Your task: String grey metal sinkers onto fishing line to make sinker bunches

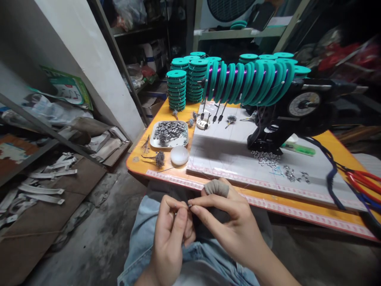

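Note:
My left hand (172, 234) and my right hand (230, 216) meet over my lap, in front of the table edge. Both are closed in a pinch, fingertips nearly touching. A tiny dark piece (189, 205) shows between them, too small to name. A grey finger sleeve (216, 188) covers one finger of my right hand. Just beyond the hands, a white dome-shaped object (179, 155) sits on the orange table (138, 153). Beside it lies a bundle of thin dark-tipped pieces (160, 159). Behind them, a white tray (153, 139) holds many small dark metal parts.
A black machine (268, 127) carries a row of teal spools (250, 83) wound with purple wire. More teal spools (176, 89) stand stacked behind. Small silver parts (266, 159) lie on the grey board (220, 157). Red-handled pliers (364, 182) rest at the right.

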{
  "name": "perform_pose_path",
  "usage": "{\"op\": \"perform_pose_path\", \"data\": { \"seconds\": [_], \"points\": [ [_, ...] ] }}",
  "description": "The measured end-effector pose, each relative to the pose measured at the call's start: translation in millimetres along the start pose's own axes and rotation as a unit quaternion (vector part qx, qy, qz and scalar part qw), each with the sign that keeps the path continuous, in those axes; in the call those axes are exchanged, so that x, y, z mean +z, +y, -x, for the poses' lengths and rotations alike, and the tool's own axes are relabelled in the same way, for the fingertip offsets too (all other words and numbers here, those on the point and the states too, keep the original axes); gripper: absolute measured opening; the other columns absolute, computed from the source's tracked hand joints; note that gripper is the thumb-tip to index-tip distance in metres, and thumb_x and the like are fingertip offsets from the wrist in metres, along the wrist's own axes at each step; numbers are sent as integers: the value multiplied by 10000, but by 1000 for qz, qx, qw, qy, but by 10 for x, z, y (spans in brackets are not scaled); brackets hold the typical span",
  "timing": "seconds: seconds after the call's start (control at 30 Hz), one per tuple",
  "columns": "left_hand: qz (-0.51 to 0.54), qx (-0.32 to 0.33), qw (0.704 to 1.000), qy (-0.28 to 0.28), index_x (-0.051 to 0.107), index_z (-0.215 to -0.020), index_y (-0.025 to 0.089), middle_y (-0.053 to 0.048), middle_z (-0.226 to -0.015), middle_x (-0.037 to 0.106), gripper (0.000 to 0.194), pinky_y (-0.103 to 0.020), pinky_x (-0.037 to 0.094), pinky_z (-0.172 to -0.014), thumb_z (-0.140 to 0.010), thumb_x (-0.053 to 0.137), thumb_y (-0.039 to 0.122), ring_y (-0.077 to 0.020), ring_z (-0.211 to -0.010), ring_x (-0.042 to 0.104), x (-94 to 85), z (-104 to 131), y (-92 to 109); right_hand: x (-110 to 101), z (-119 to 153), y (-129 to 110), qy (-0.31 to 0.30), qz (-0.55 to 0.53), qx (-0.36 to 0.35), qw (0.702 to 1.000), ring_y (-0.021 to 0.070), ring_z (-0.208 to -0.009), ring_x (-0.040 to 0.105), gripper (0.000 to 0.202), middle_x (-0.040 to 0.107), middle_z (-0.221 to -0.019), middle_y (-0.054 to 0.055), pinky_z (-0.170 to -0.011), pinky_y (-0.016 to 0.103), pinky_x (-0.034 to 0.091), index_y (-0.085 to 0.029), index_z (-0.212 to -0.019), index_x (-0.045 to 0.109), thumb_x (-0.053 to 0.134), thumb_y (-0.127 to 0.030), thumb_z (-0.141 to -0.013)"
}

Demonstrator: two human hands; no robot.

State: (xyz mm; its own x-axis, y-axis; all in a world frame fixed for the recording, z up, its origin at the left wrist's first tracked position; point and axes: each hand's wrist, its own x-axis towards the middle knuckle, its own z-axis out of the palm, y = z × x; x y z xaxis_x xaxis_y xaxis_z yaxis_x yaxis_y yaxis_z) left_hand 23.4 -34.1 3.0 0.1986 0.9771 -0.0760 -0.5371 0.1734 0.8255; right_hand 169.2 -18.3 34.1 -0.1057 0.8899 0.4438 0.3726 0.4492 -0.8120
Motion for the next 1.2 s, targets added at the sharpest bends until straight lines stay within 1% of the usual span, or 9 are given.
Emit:
{"op": "perform_pose_path", "data": {
  "seconds": [0.17, 0.3, 0.4, 0.57, 0.7, 0.93, 1.03, 1.1, 1.2],
  "points": [
    [-35, 2, 999, -17, 455, -846, 224, 90, -602, 324, 242, -134, 277, -467, -1018, 497, 389, -61, -495, 266, 3, 7, -28, 4, -11, 76, 0, -33, 0, 999, 166, -792, 583, 135, 658, -818, -6, -764, 359, 436, -275, -952, 786, 718, -165, -913],
    [-43, 8, 999, -6, 466, -860, 223, 82, -611, 353, 220, -146, 293, -472, -1021, 496, 370, -65, -505, 300, -6, 8, -37, -13, -18, 66, -5, -37, 2, 999, 163, -792, 577, 142, 663, -806, -10, -727, 336, 437, -282, -936, 783, 723, -158, -900],
    [-41, 30, 999, -10, 486, -871, 224, 74, -626, 380, 192, -149, 318, -487, -1030, 483, 330, -67, -522, 333, -24, 2, -36, -3, 8, 38, -15, -17, 11, 1000, 159, -747, 574, 130, 651, -749, -21, -736, 346, 421, -249, -848, 745, 708, -125, -863],
    [-24, 92, 995, -1, 501, -882, 233, 86, -577, 317, 185, -159, 354, -511, -1047, 421, 258, -71, -503, 335, -28, -13, 4, 31, 38, 25, -3, 26, -9, 1000, 168, -734, 527, 140, 576, -706, 0, -686, 324, 412, -186, -693, 629, 653, -72, -771],
    [-8, 110, 994, 10, 506, -881, 239, 88, -561, 296, 198, -170, 356, -496, -1047, 399, 237, -78, -488, 317, -9, -4, 15, 6, 13, 20, -13, 30, -32, 999, 162, -717, 513, 136, 583, -712, 7, -650, 305, 409, -178, -703, 628, 622, -61, -773],
    [5, 111, 993, 29, 542, -902, 254, 84, -564, 279, 199, -180, 383, -513, -1046, 406, 245, -82, -487, 295, 10, 66, -44, 3, 42, -35, -9, 40, -44, 998, 161, -694, 506, 139, 556, -691, 2, -645, 306, 408, -183, -703, 615, 618, -53, -753],
    [12, 116, 993, 36, 552, -896, 258, 81, -573, 267, 190, -173, 378, -490, -1038, 426, 258, -85, -483, 276, 30, 78, 1, -1, 58, -44, -13, 35, -48, 998, 160, -708, 507, 152, 546, -701, -1, -649, 303, 410, -187, -708, 596, 616, -41, -746],
    [13, 126, 990, 56, 555, -872, 251, 80, -573, 253, 193, -167, 367, -461, -1030, 444, 257, -85, -469, 259, 26, 59, 96, -48, 60, -37, -14, 31, -53, 998, 158, -722, 509, 159, 542, -720, -4, -652, 297, 409, -191, -726, 585, 617, -36, -746],
    [10, 186, 972, 145, 524, -778, 211, 82, -557, 269, 233, -155, 340, -423, -1009, 495, 220, -73, -438, 269, -31, 9, 281, -176, 50, -22, 16, 36, -37, 999, 152, -744, 512, 174, 527, -758, -8, -659, 287, 407, -207, -759, 572, 624, -42, -781]
  ]
}}
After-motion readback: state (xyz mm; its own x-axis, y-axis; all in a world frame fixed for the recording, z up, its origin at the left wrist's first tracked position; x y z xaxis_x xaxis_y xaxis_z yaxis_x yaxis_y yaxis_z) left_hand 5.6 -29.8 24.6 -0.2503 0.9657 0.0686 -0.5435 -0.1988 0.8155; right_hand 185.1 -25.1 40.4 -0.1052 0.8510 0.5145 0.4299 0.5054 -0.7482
